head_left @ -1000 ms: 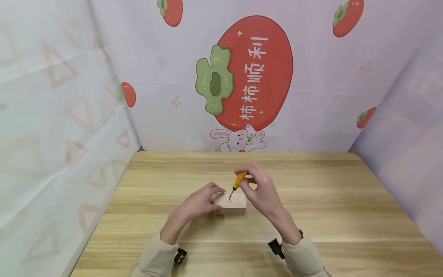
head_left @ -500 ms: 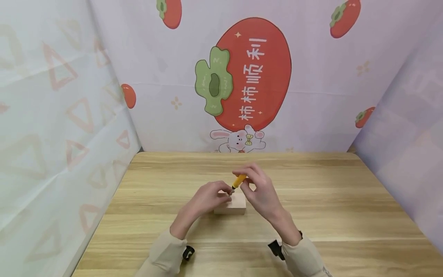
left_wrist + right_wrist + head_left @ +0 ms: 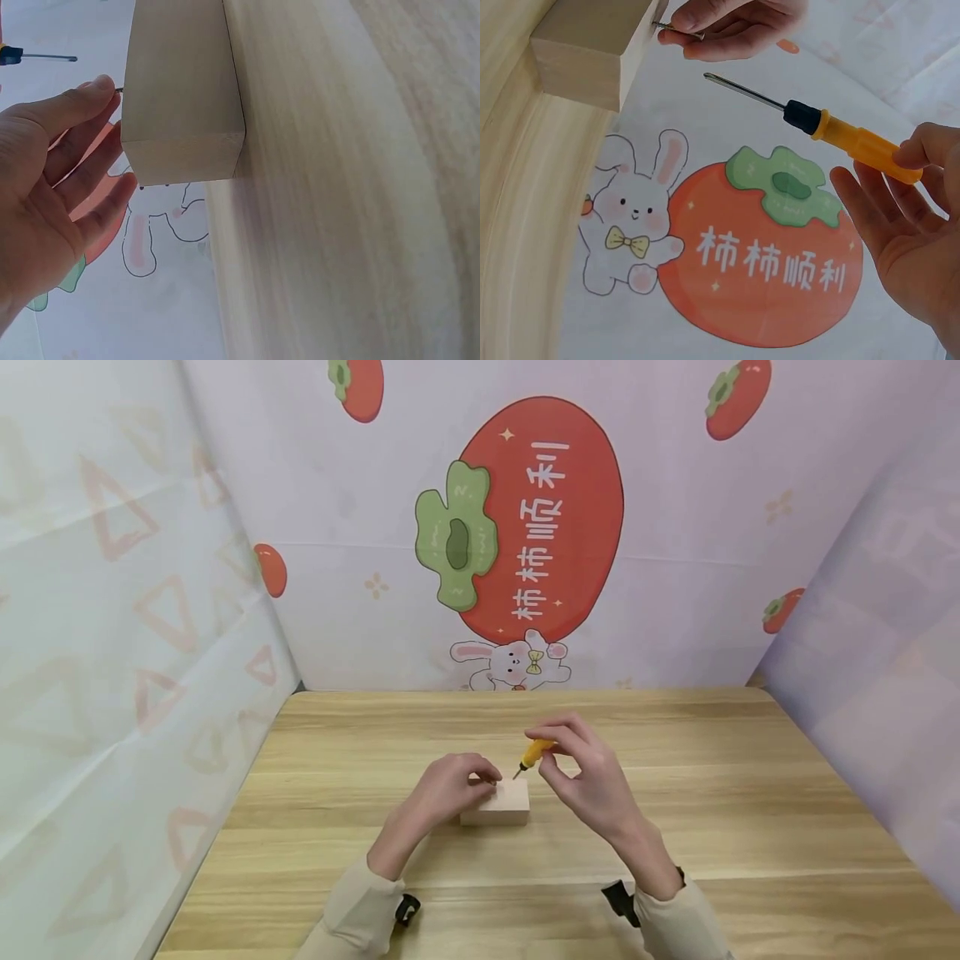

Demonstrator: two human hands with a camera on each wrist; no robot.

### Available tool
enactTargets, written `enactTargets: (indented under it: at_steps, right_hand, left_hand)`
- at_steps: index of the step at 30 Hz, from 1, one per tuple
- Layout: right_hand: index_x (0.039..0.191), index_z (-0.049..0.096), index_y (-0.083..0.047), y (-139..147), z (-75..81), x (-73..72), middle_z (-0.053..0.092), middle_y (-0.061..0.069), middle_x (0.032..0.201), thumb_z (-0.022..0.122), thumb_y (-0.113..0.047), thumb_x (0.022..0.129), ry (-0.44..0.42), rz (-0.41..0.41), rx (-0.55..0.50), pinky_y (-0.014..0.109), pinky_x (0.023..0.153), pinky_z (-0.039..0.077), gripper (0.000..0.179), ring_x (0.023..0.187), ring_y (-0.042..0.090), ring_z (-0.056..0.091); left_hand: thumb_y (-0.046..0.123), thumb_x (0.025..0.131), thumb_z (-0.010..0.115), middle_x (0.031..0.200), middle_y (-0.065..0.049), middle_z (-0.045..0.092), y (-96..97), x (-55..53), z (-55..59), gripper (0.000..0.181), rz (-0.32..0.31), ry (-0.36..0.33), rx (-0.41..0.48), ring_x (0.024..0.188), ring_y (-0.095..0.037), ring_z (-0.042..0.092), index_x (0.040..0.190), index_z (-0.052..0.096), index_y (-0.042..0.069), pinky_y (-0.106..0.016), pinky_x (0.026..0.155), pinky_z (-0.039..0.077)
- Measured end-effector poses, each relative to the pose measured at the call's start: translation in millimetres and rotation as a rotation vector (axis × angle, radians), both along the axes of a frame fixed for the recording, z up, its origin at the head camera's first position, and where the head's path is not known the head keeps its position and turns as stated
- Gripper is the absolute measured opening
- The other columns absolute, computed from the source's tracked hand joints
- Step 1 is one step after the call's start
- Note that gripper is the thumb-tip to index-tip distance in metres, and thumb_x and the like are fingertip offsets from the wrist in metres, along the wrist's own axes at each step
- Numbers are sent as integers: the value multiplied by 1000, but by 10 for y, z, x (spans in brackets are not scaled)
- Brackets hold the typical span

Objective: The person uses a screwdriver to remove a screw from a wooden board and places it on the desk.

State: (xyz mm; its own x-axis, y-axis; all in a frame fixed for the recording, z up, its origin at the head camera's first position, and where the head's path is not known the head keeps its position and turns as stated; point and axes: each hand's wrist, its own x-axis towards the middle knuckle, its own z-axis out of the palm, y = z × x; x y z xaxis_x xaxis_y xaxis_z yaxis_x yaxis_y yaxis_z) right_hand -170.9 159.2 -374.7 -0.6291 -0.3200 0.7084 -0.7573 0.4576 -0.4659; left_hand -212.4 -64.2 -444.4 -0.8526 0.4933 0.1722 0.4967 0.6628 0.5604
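Observation:
A pale wooden block (image 3: pixel 498 812) lies on the table. My left hand (image 3: pixel 448 789) is over its left part, and its thumb and fingertips pinch a screw (image 3: pixel 676 30) whose point is right at the block's top face. In the left wrist view only a bit of the screw shows past the thumb. My right hand (image 3: pixel 588 772) holds a small screwdriver (image 3: pixel 855 142) by its yellow handle, between thumb and fingers. The slim metal shaft points down and left toward the block, with its tip apart from the screw head.
The wood-grain table (image 3: pixel 675 827) reaches out on all sides of the block. Behind it hangs a printed cloth backdrop (image 3: pixel 337 610), with more cloth walls at left (image 3: pixel 120 635) and right (image 3: pixel 885 635).
My left hand has gone from gripping the block's left end to pinching the screw. My right hand has drawn the screwdriver up and right, off the screw head.

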Motion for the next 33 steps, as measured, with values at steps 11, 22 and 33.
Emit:
enactTargets:
  at_steps: [11,22,33]
  right_hand:
    - [108,72,-6,212,-126,-16,61,2,103,75,13,76,14,-60,65,27,77,59,38,87,15,65]
    - [103,73,-8,319,-213,2,61,-2,102,80,12,73,7,-113,116,5,79,47,37,86,11,62]
    - [96,73,-6,376,-339,-35,61,-3,95,84,6,71,6,-123,185,31,74,59,30,84,9,62]
  left_hand:
    - [22,88,77,83,11,71,27,38,-20,4,19,64,63,76,0,63,90,76,20,-22,73,53]
    - [22,87,77,85,12,69,-13,51,57,6,97,94,145,79,-2,64,89,72,21,-27,77,53]
    - [11,89,74,90,6,73,-229,115,67,10,34,3,273,75,-5,64,98,75,15,-21,70,54]
